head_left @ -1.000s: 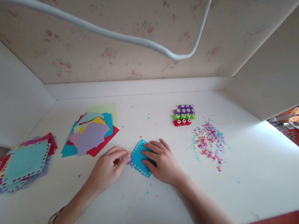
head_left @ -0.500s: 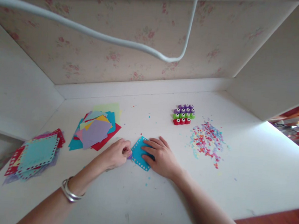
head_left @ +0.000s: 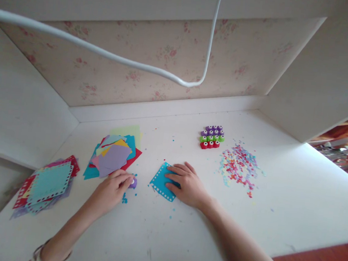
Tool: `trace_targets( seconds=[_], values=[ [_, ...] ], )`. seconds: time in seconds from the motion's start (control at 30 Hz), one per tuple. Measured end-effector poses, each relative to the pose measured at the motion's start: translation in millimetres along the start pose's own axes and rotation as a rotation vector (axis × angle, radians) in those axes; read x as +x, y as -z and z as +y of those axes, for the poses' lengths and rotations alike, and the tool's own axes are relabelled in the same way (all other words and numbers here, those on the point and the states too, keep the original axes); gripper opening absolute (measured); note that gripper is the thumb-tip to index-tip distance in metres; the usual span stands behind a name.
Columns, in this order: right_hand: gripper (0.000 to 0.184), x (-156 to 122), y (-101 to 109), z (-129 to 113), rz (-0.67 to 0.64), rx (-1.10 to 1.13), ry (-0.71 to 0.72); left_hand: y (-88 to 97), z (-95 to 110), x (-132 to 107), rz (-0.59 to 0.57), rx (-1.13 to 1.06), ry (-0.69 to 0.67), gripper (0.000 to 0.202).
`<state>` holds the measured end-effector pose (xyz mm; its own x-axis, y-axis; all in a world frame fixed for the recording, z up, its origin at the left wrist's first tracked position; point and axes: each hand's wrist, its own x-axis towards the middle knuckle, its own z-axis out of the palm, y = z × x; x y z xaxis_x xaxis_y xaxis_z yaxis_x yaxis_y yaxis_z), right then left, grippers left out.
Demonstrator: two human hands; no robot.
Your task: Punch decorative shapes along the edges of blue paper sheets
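Note:
My left hand (head_left: 116,187) is closed on a small purple paper punch (head_left: 133,183), just above or on the white tabletop. Little blue paper bits (head_left: 125,200) are scattered around it. A blue paper square (head_left: 160,180) with small holes along its left and lower edges lies to the right of the punch, apart from it. My right hand (head_left: 187,185) rests on that paper with its fingers spread, covering its right part.
Behind my left hand lies a pile of coloured paper (head_left: 114,157). Punched sheets (head_left: 48,182) are stacked at the far left. Several more punches (head_left: 212,137) stand in rows at the back, beside a heap of paper confetti (head_left: 240,165). A white cable (head_left: 122,60) hangs in front.
My left hand has moved left with the purple punch, away from the blue paper. Blue bits now show near the punch. My right hand stays on the paper. The view has shifted slightly.

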<state>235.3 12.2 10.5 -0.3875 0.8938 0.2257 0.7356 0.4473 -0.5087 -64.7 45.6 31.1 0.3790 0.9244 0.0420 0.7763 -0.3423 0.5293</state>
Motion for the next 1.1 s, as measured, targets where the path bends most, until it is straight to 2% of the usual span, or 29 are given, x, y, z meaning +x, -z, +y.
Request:
trace_targets(
  seconds=[0.1, 0.17, 0.27, 0.37, 0.47, 0.53, 0.73, 0.93, 1.1],
  values=[
    [0.027, 1, 1, -1, -0.008, 0.001, 0.001, -8.7, -4, -18, 0.077, -0.014, 0.024, 0.036],
    [0.036, 1, 2, -1, 0.012, -0.001, -0.014, -14.5, -4, -27, 0.110, -0.017, 0.021, 0.037],
    [0.053, 2, 0, -1, 0.086, -0.012, -0.108, -20.5, -2, -34, 0.170, -0.038, 0.010, 0.033],
    [0.062, 3, -3, 0, 0.096, -0.039, -0.175, -23.4, -2, -36, 0.206, -0.106, 0.098, 0.036],
    [0.055, 4, -5, 1, 0.065, -0.051, -0.166, -25.3, -5, -37, 0.208, -0.197, 0.220, 0.046],
    [0.050, 4, -6, 2, 0.071, -0.041, -0.171, -26.5, -7, -38, 0.192, -0.259, 0.255, 0.052],
    [0.033, 6, -8, 5, 0.128, 0.026, -0.157, -27.0, -6, -37, 0.172, -0.318, 0.237, 0.054],
    [0.052, 6, -12, 7, 0.158, -0.030, -0.252, -27.8, -2, -36, 0.206, -0.250, 0.194, 0.044],
    [0.046, 5, -13, 12, 0.132, -0.067, -0.251, -29.6, -1, -35, 0.224, -0.190, 0.177, 0.040]
  ],
)
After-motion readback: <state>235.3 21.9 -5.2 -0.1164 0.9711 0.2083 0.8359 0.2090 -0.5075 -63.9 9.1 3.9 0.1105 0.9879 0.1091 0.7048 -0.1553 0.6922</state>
